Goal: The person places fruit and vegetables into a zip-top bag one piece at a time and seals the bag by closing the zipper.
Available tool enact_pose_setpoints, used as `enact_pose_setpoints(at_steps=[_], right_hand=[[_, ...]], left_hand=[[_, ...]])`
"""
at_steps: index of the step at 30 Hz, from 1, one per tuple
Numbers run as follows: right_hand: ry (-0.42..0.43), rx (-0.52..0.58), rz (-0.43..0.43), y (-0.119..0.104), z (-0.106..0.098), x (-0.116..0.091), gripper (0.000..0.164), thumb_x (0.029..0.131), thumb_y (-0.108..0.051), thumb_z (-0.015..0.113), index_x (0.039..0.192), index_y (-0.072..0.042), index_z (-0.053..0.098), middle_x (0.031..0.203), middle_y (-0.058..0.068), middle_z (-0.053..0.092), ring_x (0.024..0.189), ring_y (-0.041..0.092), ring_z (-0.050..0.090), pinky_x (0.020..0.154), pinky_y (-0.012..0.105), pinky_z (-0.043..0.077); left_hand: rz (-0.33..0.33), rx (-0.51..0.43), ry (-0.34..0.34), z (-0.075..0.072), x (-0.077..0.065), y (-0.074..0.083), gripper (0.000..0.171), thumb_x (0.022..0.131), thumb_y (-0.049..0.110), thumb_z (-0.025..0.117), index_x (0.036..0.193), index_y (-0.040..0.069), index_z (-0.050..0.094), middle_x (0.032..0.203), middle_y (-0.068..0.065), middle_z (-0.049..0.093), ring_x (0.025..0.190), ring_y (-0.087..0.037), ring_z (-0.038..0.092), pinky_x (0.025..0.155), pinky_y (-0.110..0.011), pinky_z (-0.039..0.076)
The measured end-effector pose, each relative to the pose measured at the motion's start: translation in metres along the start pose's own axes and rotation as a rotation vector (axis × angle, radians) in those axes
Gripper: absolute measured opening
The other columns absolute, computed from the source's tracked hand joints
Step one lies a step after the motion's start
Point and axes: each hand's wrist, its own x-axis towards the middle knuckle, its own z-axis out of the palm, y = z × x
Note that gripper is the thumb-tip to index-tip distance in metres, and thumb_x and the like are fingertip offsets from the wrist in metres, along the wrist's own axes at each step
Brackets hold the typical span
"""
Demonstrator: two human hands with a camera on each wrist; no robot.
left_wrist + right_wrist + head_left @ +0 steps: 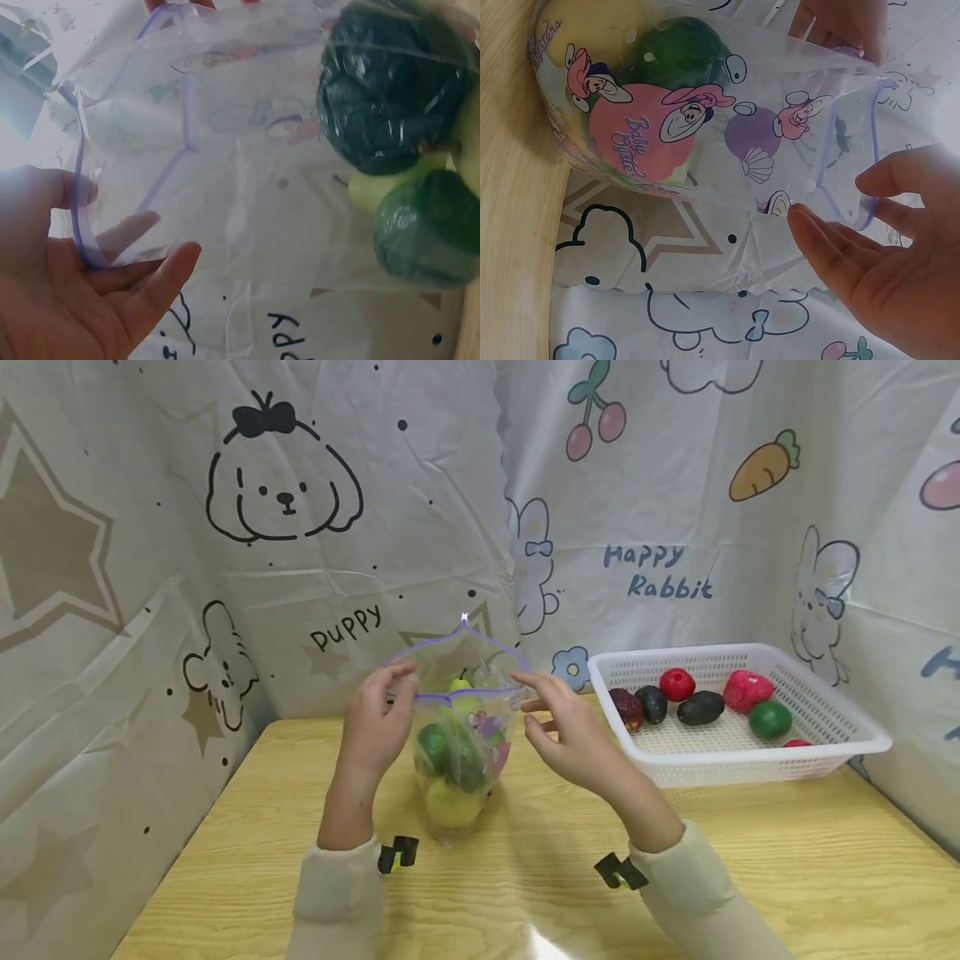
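A clear zip bag (497,758) with a purple-edged mouth and cartoon prints stands between my hands, its mouth spread wide. Inside lie a yellow fruit (452,806), green rounded produce (432,749) and a yellow-green pear (462,687) with a stem. At the left end of the mouth, my left hand (378,718) holds the rim, thumb on one side and a finger showing through the plastic. My right hand (573,743) holds the opposite end of the rim (870,161) between thumb and index finger; its other fingers extend along the outside.
A white plastic basket (750,768) stands at the back right of the wooden table (247,860). It holds several pieces of produce, including a red one (677,684), a dark avocado (701,708) and a green one (770,720). Printed cloth (420,527) hangs around the table.
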Motion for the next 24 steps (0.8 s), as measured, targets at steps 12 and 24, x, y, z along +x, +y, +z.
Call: enact_pose_setpoints(at_steps=[12,24], right_hand=[[0.011,-0.107,-0.044,-0.0022,-0.0034,-0.0008,0.052,0.098,0.0,0.056,0.149,-0.005,0.045,0.137,0.018,0.055,0.103,0.027,0.069,0.079,0.032,0.061],[-0.005,-0.146,-0.075,-0.0029,-0.0048,-0.0011,0.052,0.098,-0.001,0.056,0.148,-0.007,0.045,0.138,0.018,0.054,0.102,0.024,0.07,0.077,0.027,0.06]], left_hand=[[0.003,0.203,0.106,0.0042,0.0005,0.0032,0.053,0.107,0.032,0.046,0.135,-0.011,0.057,0.154,-0.021,0.045,0.12,-0.042,0.06,0.105,-0.056,0.046],[0.007,0.175,0.133,0.0071,0.0023,0.0019,0.05,0.107,0.03,0.047,0.134,-0.01,0.057,0.146,-0.018,0.051,0.11,-0.04,0.064,0.104,-0.053,0.046]])
